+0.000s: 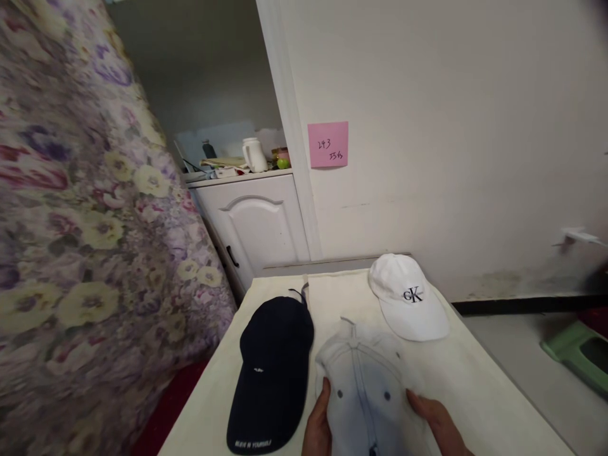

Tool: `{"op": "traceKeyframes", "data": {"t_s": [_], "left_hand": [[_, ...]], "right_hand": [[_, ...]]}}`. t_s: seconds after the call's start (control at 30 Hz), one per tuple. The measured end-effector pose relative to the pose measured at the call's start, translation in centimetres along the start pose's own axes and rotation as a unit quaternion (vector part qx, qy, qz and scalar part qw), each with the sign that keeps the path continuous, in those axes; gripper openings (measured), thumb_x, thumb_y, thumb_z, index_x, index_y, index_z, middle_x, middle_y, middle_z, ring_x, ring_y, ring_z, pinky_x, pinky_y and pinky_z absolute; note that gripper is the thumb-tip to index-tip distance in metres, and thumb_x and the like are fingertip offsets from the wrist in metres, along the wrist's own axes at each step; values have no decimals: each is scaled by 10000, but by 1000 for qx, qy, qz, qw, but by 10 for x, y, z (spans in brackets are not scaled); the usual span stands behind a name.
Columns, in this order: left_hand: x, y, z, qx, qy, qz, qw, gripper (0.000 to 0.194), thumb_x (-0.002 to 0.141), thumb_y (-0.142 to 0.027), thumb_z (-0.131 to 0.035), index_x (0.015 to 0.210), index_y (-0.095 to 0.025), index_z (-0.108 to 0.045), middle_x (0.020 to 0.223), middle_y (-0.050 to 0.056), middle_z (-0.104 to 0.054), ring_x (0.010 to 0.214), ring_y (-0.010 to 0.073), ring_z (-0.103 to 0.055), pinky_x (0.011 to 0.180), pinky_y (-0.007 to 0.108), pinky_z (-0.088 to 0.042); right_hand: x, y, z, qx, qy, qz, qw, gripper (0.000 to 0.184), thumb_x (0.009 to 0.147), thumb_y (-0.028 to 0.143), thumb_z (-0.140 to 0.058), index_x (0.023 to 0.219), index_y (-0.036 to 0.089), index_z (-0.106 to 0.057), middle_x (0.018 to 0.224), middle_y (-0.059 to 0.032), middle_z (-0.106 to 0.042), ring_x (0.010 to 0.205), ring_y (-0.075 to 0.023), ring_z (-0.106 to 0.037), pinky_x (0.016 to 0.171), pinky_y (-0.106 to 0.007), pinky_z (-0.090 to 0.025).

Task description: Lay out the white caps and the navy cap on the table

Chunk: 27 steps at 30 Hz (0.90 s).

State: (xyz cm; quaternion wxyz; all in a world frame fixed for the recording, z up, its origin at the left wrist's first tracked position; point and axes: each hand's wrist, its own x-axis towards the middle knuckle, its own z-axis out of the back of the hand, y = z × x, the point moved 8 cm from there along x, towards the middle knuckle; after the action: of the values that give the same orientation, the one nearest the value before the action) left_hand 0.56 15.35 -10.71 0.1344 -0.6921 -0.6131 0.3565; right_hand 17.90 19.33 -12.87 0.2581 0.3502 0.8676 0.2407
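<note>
A pale blue and white denim baseball cap [363, 380] is held near the table's front, its crown towards the far side and its lower part cut off by the frame edge. My left hand [319, 423] grips its left side, thumb on top. On the opposite side my right hand [439, 421] grips it the same way; the other fingers of both hands are hidden beneath. Left of it lies a navy cap [275, 367] with white lettering on its brim. A white cap [407, 296] with black CK letters rests at the back right.
The caps are on a cream-covered table [479, 392]. A floral curtain [95, 253] hangs on the left. Behind stand a white cabinet [259, 225] with a white jug [255, 155] on it, and a wall bearing a pink note [328, 145]. A green plastic stool [572, 354] is at right.
</note>
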Motion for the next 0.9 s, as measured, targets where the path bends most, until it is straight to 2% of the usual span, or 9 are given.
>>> {"op": "traceKeyframes", "data": {"t_s": [0.1,0.17,0.33,0.4,0.47,0.6,0.73,0.83,0.9], "left_hand": [[9,8,-4,-51,51,20,997,297,913,-384,-652,1052,-181,-820,1224,143,-772,1440,356,-446,1251,540,-208],[13,11,1,-67,49,16,996,315,921,-427,-631,1033,-207,-827,1200,125,-783,1463,340,-410,1259,538,-175],[17,10,36,-52,-44,-38,997,176,813,-373,-755,923,-267,-844,1117,58,-818,1524,299,-286,1276,500,-84],[17,8,47,-34,-78,-63,994,222,731,-352,-816,932,-261,-841,1151,61,-809,1539,303,-235,1278,474,-92],[18,9,48,-37,-83,-65,994,298,720,-386,-810,983,-247,-832,1203,75,-790,1547,311,-206,1275,471,-132],[14,5,39,-59,-69,-47,995,289,805,-415,-725,1001,-231,-832,1204,95,-786,1538,320,-232,1268,506,-171],[-2,-15,38,-8,-78,-79,994,215,799,-245,-742,993,-265,-834,1192,31,-796,1535,293,-256,1275,430,-184],[-15,-26,42,12,-80,-83,993,284,770,-108,-732,947,-304,-836,1111,-23,-821,1549,257,-224,1283,392,-156],[-22,-34,44,14,-78,-86,993,314,771,-64,-710,928,-305,-836,1081,-41,-827,1560,229,-168,1288,383,-101]], "right_hand": [[-1,4,-17,59,28,-32,997,496,704,573,-762,978,166,-828,1033,-172,-815,1265,-461,-597,1132,-629,-379],[-2,7,-28,98,38,-44,993,493,744,581,-722,1009,177,-823,1067,-150,-814,1242,-429,-624,1116,-602,-410],[0,12,-42,114,36,-31,992,507,789,596,-677,1111,222,-792,1141,-99,-805,1216,-375,-652,1098,-542,-447],[2,14,-41,119,24,-13,993,456,832,552,-650,1142,243,-778,1163,-77,-801,1209,-356,-660,1097,-527,-451],[3,18,-40,123,15,6,992,418,824,528,-669,1126,263,-782,1161,-61,-803,1208,-348,-661,1096,-510,-456],[0,25,-45,84,12,19,996,435,790,580,-699,1074,265,-801,1141,-70,-808,1244,-346,-638,1100,-498,-452],[-5,32,-48,52,16,17,998,603,717,700,-726,1109,246,-791,1170,-108,-796,1306,-366,-585,1115,-538,-429],[-9,36,-41,48,14,13,999,746,624,748,-777,1171,241,-769,1199,-124,-784,1334,-383,-556,1130,-558,-405],[-11,37,-36,52,12,6,999,805,617,781,-757,1210,237,-752,1222,-132,-773,1349,-386,-542,1143,-557,-389]]}}
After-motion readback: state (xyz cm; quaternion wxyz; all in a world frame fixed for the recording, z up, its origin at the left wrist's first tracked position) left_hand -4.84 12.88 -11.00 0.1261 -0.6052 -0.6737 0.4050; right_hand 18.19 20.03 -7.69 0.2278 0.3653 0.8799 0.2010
